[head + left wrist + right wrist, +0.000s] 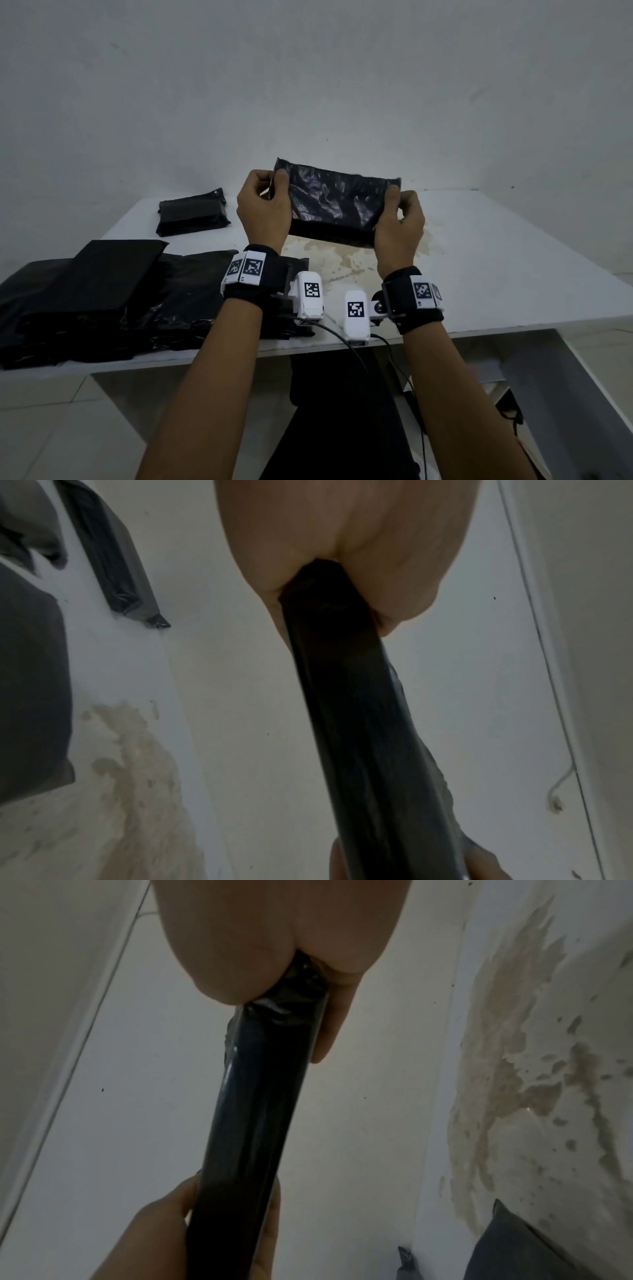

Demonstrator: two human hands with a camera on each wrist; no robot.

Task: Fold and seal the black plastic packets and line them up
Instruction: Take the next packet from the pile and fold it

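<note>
I hold a black packet [337, 202] above the tabletop [496, 260]. My left hand [265, 209] and right hand [399, 228] have fingers clamped on its ends.

Bare table [496, 260] rightward; packet stack [102, 294] crowding left.

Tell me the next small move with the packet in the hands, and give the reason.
Probably fold the upper flap down toward the thick lower edge. The held packet is off the table, gripped at its ends by the left hand and right hand, its top still standing open. One finished packet lies at the table's back left to line up beside.
</note>
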